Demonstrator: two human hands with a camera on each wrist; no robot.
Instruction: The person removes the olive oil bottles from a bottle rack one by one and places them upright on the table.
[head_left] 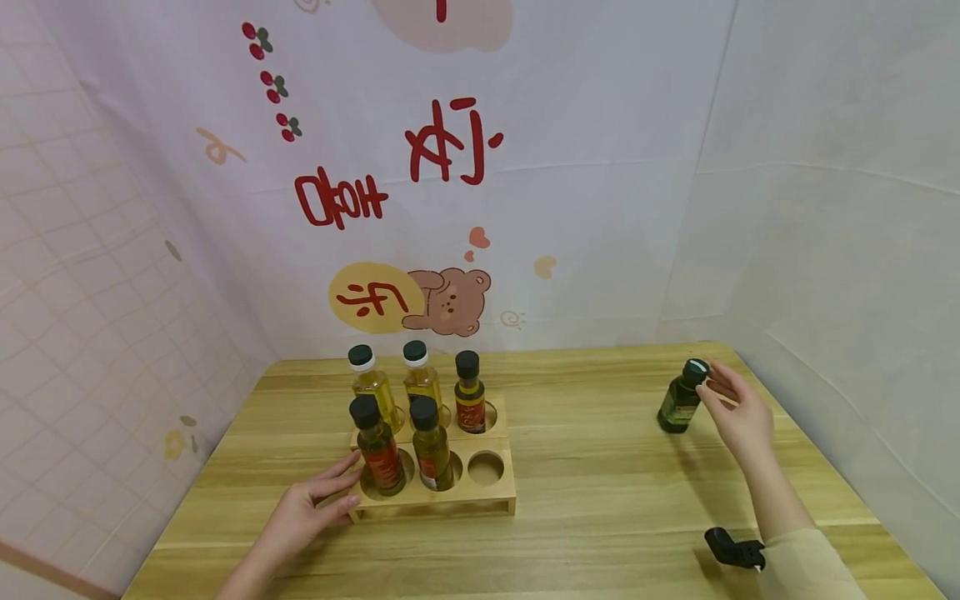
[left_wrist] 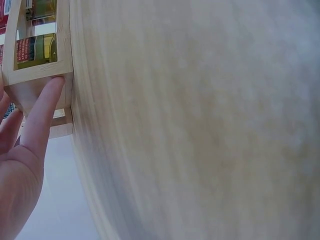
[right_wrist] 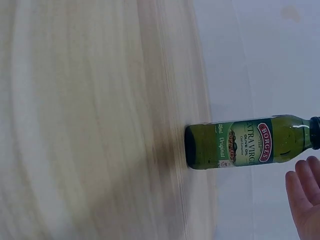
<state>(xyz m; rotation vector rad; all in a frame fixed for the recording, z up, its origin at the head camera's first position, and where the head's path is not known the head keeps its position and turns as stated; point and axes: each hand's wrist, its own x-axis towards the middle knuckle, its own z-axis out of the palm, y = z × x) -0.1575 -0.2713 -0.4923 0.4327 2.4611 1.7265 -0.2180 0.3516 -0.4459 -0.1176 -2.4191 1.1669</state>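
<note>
A green olive oil bottle (head_left: 678,400) with a dark cap stands upright on the table at the right. My right hand (head_left: 738,412) is beside its cap and neck, fingers loosely extended; in the right wrist view, fingers (right_wrist: 302,187) show a small gap from the neck. At the left, my left hand (head_left: 303,508) rests its extended fingers against the left end of a two-tier wooden rack (head_left: 480,500). In the left wrist view, one fingertip (left_wrist: 57,85) touches the rack's side panel. Several oil bottles stand in the rack's holes, including a red-labelled bottle (head_left: 384,458).
Behind the front row are two yellow oil bottles, one a white-necked bottle (head_left: 423,379), and a dark-capped bottle (head_left: 470,404). A round hole (head_left: 486,468) shows at the rack's front right. The wooden table (head_left: 585,500) meets a printed cloth backdrop (head_left: 600,250).
</note>
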